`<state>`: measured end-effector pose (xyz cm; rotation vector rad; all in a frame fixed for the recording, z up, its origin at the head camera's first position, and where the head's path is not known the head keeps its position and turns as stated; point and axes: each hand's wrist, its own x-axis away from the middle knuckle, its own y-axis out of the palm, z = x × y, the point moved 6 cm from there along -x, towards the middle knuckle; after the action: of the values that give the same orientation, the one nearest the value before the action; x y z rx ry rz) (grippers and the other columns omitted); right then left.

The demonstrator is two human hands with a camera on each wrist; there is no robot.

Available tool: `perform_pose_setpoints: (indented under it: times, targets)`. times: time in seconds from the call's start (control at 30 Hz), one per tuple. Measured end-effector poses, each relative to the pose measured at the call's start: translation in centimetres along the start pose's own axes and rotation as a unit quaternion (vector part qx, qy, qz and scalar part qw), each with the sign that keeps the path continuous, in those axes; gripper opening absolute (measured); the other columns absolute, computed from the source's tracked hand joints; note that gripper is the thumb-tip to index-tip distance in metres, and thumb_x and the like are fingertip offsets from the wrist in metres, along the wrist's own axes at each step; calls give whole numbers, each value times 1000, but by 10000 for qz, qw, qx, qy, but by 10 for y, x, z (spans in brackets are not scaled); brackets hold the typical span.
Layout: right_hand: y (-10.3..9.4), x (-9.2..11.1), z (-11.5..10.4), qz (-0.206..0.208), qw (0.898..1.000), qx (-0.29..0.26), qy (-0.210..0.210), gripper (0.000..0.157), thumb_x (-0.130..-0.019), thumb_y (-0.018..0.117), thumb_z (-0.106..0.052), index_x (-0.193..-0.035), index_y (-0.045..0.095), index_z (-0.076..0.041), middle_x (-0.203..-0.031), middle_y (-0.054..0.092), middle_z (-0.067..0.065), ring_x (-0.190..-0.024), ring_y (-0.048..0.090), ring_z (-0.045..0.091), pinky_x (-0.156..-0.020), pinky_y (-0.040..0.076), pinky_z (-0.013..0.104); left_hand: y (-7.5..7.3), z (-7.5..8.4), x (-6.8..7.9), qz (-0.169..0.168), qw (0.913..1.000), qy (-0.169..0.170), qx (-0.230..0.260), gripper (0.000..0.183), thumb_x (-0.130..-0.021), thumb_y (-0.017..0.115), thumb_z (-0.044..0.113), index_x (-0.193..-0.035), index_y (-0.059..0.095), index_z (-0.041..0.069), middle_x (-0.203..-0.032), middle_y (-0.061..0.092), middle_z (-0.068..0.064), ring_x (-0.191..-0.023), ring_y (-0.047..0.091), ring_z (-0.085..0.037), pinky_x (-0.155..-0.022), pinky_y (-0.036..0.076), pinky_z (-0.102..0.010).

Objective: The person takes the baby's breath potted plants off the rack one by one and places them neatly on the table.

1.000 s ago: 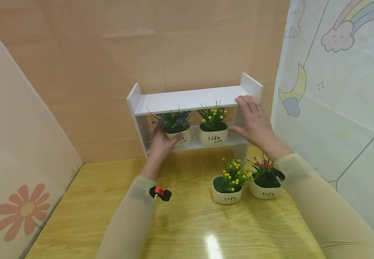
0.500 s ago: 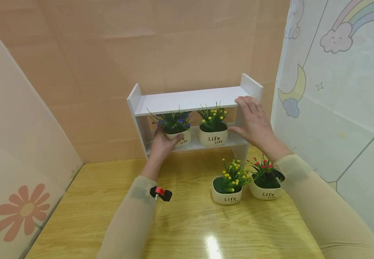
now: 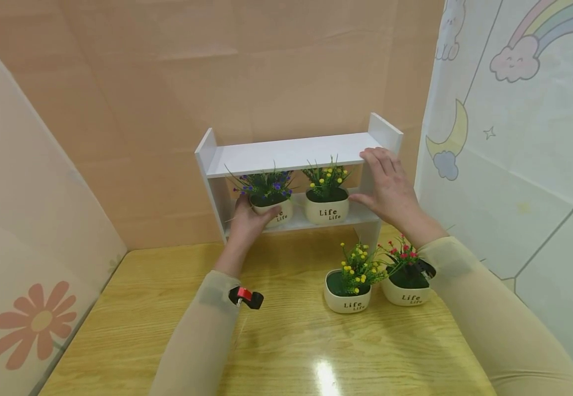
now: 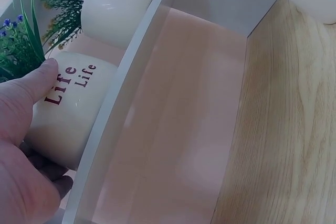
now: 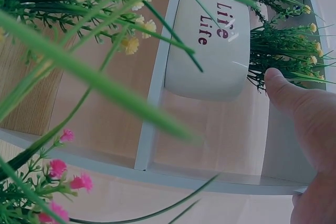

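Note:
A small white two-tier shelf [image 3: 291, 154] stands on the table. On its lower board are two cream pots lettered "Life": a purple-flowered potted plant [image 3: 277, 212] at left and a yellow-flowered potted plant [image 3: 327, 210] beside it. My left hand [image 3: 250, 220] grips the purple-flowered pot, thumb across its front and fingers round its far side, as the left wrist view [image 4: 26, 114] also shows. At the right end of the shelf, my right hand [image 3: 389, 184] holds the upper board's front edge, fingers on top and thumb below, close to the yellow-flowered plant.
Two more pots stand on the wooden table [image 3: 276, 341] in front of the shelf's right end: a yellow-flowered one [image 3: 348, 301] and a pink-flowered one [image 3: 405, 294], under my right forearm. Walls with printed cloth rise left and right, a plain one [image 3: 276, 66] behind.

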<state>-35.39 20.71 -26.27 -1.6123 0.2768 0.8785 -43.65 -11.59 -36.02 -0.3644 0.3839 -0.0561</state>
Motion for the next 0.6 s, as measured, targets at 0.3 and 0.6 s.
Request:
perform_pose_setpoints:
  times: [0.3,0.6]
  targets:
    - [-1,0,-1,23,10000,-38,7,109,-82,101,-27,-164,34,-1,-165,36,25,-155,29,46,-133,21,54,-4,-1,9,61,9998,-138,-115,102,-92,91,44,-166,35,2,-161,47,-22,-151,47,-42,-126,38,-56]
    - [0,0,0,44,10000,-31,-1,108,-83,101,-26,-163,34,-1,-165,36,25,-155,29,46,-134,19,53,-9,4,25,163,9998,-45,-114,93,-89,94,43,-161,46,9,-156,57,-15,-147,53,-37,-122,43,-55]
